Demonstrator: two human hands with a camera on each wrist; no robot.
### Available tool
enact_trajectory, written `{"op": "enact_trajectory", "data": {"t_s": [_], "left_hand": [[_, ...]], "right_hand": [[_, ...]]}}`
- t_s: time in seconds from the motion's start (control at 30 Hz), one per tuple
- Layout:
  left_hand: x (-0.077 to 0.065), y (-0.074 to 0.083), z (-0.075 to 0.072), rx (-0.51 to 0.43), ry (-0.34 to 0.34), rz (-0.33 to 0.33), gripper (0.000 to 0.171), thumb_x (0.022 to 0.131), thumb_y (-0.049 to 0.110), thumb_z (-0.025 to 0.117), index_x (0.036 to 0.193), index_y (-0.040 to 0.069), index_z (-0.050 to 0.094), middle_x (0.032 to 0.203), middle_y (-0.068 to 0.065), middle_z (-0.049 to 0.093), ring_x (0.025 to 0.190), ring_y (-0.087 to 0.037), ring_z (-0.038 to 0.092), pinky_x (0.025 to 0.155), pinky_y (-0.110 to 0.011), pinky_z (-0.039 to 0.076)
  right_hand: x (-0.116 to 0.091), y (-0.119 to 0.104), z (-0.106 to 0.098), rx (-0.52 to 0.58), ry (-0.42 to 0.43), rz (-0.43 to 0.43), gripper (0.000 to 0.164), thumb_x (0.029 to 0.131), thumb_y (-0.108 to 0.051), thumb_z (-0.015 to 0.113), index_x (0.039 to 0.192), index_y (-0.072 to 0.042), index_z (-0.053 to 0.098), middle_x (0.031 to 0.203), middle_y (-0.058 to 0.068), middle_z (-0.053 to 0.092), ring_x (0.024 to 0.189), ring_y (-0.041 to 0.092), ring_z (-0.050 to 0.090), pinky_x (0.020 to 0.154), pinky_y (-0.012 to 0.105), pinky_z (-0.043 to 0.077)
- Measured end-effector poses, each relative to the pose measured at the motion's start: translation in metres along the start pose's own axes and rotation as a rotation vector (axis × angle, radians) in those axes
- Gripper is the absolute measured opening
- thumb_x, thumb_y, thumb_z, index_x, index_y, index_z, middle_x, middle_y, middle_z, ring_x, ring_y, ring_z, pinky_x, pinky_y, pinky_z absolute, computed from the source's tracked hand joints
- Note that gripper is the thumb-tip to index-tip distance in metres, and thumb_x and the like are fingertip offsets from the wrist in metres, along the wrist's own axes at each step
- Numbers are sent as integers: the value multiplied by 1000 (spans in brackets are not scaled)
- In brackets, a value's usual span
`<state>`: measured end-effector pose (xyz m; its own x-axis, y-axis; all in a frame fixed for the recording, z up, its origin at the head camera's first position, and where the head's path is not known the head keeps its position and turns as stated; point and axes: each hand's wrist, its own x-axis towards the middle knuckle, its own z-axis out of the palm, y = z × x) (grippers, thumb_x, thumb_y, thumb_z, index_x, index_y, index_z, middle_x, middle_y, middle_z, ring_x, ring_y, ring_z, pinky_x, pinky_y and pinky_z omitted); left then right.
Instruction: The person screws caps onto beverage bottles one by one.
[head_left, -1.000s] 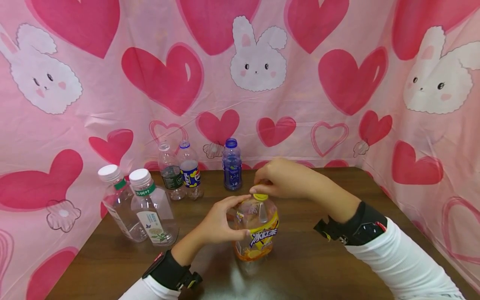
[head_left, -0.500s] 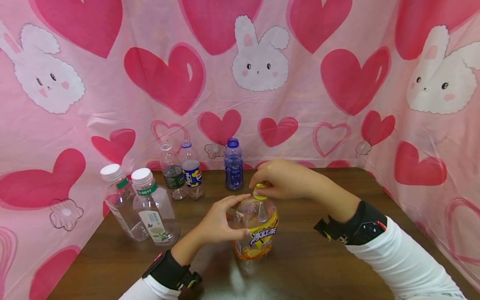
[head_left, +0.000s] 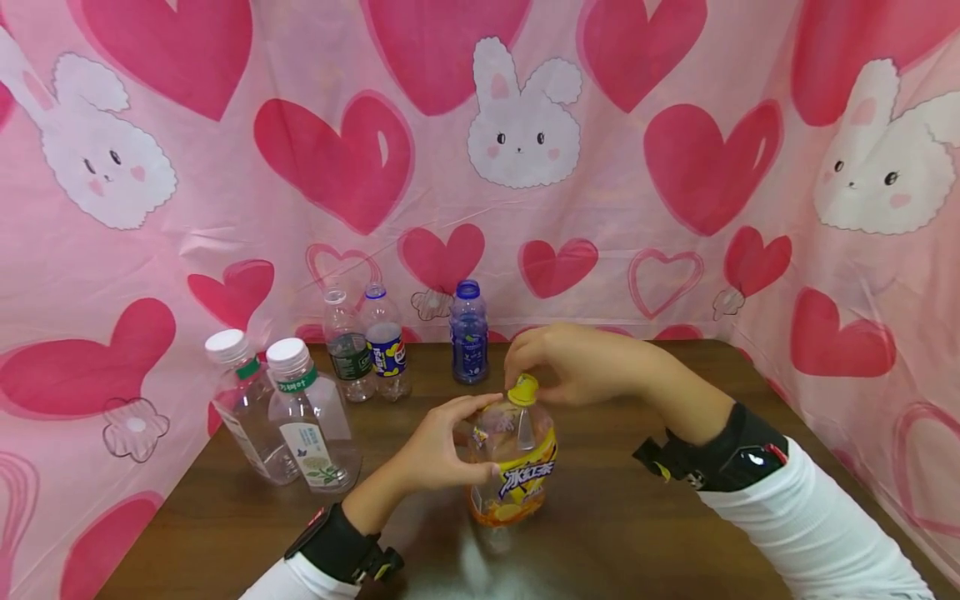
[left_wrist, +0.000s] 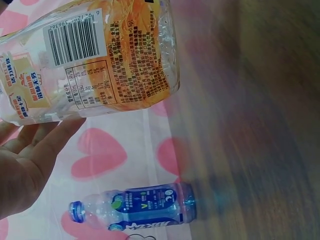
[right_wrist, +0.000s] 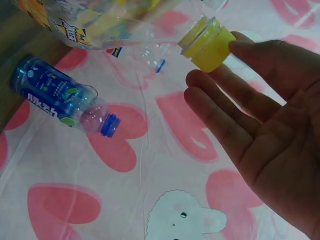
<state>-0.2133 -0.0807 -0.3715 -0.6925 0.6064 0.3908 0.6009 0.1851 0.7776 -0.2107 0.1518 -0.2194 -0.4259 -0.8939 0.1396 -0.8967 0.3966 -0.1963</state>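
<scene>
A large clear bottle (head_left: 517,454) with a yellow-orange iced tea label stands upright on the wooden table. My left hand (head_left: 446,446) grips its left side, thumb across the front and index finger along the shoulder. In the left wrist view the fingers (left_wrist: 45,142) lie against the bottle's wall. My right hand (head_left: 573,367) is at the yellow bottle cap (head_left: 522,390), which sits on the neck. From the right wrist view, the thumb (right_wrist: 242,47) touches the cap's edge and the index finger reaches behind it; the other fingers stand loosely away.
Two clear bottles with white caps (head_left: 285,354) stand at the left. Behind them are an uncapped clear bottle (head_left: 349,354) and a Pepsi bottle (head_left: 386,350). A blue-labelled bottle (head_left: 470,342) stands at the back middle. A pink heart-patterned cloth (head_left: 517,208) hangs behind the table (head_left: 660,517).
My right hand has turned at the cap; its thumb has moved off the front to the right, uncovering more of the cap. The left hand keeps its hold on the bottle.
</scene>
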Motion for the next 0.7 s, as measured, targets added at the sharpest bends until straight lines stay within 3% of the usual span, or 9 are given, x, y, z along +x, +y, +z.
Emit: {"op": "enact_trajectory", "data": {"t_s": [0.13, 0.43, 0.53, 0.7], "left_hand": [[0, 0, 0, 5, -6, -10, 76, 74, 23, 81, 142, 13, 49, 127, -6, 58, 105, -20, 59, 78, -30, 55], [0, 2, 3, 25, 12, -21, 74, 74, 21, 80, 141, 11, 50, 126, -5, 59, 103, -19, 59, 79, -34, 56], [0, 2, 3, 43, 38, -15, 74, 74, 22, 81, 140, 10, 52, 123, -4, 60, 102, -19, 60, 76, -31, 56], [2, 3, 4, 127, 85, 46, 77, 70, 26, 86, 137, 8, 54, 123, -3, 61, 103, -16, 60, 78, -29, 55]], "right_hand": [[0, 0, 1, -4, -5, -6, 20, 81, 1, 74, 97, -10, 74, 94, -3, 68, 89, 12, 62, 81, 29, 55], [1, -4, 11, -141, -6, 100, 18, 85, 2, 71, 101, -5, 73, 91, 2, 65, 82, 15, 60, 76, 27, 53], [4, -3, 17, -213, -2, 152, 6, 90, -7, 68, 94, -5, 71, 85, 2, 63, 79, 16, 59, 74, 28, 53], [9, 3, 23, -298, 41, 261, 23, 95, -21, 64, 77, -8, 66, 65, -4, 52, 60, 12, 50, 60, 24, 48]]}}
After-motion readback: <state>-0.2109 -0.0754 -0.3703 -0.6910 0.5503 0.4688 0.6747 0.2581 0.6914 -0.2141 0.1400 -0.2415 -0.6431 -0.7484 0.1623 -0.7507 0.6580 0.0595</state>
